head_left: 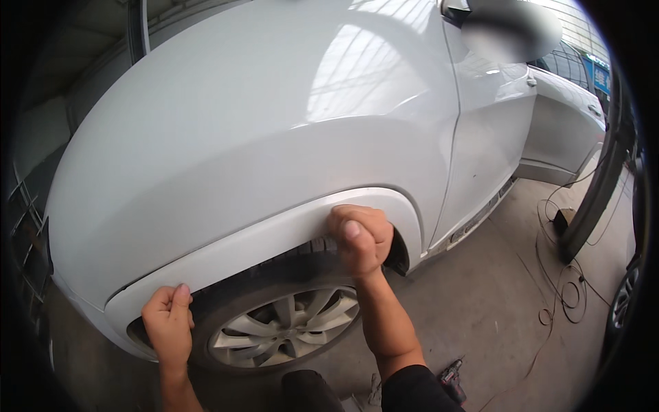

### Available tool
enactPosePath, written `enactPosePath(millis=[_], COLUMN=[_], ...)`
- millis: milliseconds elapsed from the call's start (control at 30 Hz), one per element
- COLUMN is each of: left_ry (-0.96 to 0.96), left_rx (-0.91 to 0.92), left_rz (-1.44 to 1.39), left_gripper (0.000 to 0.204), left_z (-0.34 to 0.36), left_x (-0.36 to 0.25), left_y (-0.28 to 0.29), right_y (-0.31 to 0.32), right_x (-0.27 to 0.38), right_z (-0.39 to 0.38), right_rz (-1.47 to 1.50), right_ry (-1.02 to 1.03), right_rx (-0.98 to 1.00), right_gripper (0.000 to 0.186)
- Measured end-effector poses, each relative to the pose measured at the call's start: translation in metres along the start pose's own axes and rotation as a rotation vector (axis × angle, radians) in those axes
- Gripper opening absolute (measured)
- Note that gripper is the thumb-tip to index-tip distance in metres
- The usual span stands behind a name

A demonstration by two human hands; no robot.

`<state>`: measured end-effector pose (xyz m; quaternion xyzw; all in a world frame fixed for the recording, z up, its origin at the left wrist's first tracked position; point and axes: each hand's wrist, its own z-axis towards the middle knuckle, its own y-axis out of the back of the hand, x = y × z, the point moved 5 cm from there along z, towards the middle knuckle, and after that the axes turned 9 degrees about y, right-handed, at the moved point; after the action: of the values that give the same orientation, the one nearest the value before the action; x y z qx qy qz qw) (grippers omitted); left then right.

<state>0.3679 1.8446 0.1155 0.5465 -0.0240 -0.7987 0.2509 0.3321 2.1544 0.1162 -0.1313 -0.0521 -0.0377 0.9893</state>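
Note:
The white wheel arch trim [254, 244] curves along the fender edge of a white car, over the front wheel [285, 329]. My right hand [362, 237] is closed in a fist, thumb folded over the fingers, in front of the trim's upper rear part. My left hand [168, 317] is also closed, fingers curled and thumb on top, at the lower edge of the trim's front part. Nothing shows in either hand. At its front end, a dark narrow gap runs between trim and fender [226, 185]. Whether each fist presses on the trim cannot be made out.
A cordless power tool [452, 382] lies on the concrete floor [480, 309] beside my dark right sleeve [415, 390]. Cables and a thin hose [568, 295] loop across the ground near a dark post [597, 199]. Further back, a car door [559, 134] stands ajar.

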Motion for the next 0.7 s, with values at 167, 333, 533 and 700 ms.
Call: enactPosePath(millis=[167,333,533,700], left_ry=[0.010,-0.002,-0.009,-0.017], left_rx=[-0.008,-0.006,0.008,0.000], left_rz=[-0.003,-0.011,-0.019,-0.009], left_gripper=[0.031,0.031,0.031,0.032], left_z=[0.000,0.002,-0.001,0.002], left_x=[0.003,0.006,0.003,0.008], left_y=[0.004,0.004,0.002,0.002], right_y=[0.003,0.046,0.059,0.070], right_x=[0.003,0.002,-0.019,-0.024], right_z=[0.001,-0.005,-0.004,-0.006], right_rz=[0.010,0.269,0.264,0.466], right_ry=[-0.033,0.012,-0.118,-0.282], right_rx=[0.026,-0.278,-0.248,-0.347], right_gripper=[0.037,0.040,0.038,0.039])
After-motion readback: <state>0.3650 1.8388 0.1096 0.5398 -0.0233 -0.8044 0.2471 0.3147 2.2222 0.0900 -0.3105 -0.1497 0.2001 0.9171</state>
